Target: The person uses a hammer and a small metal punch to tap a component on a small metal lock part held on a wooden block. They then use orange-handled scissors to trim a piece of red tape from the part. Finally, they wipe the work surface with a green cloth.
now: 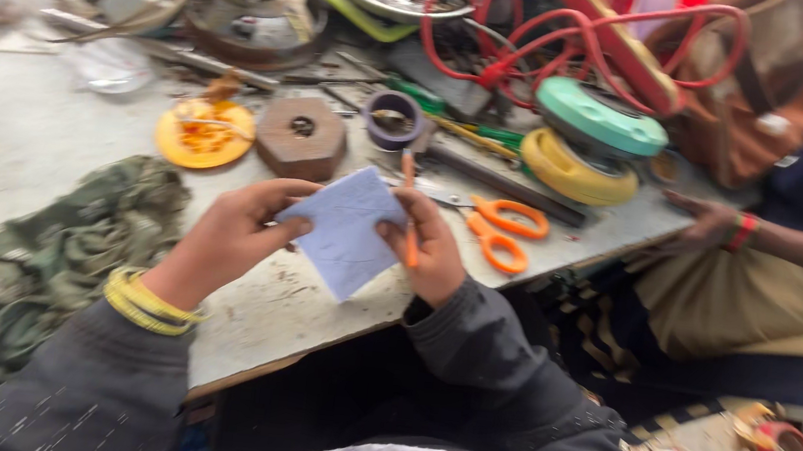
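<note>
I hold a small pale blue-white paper [346, 230] between both hands above the near edge of a worn workbench [43, 133]. My left hand [226, 237] pinches its left edge; yellow bangles [147, 302] circle that wrist. My right hand [431, 249] grips the paper's right edge and also holds a thin orange pen [408, 206], which points away from me. Orange-handled scissors [500, 231] lie on the bench just right of my right hand.
A camouflage cloth [30, 256] lies at the left. A wooden block [302, 135], an orange disc [204, 133], a tape roll [393, 120], yellow and green reels [584, 145] and red cable [581, 36] crowd the back. Another person's hand [710, 223] rests at the right edge.
</note>
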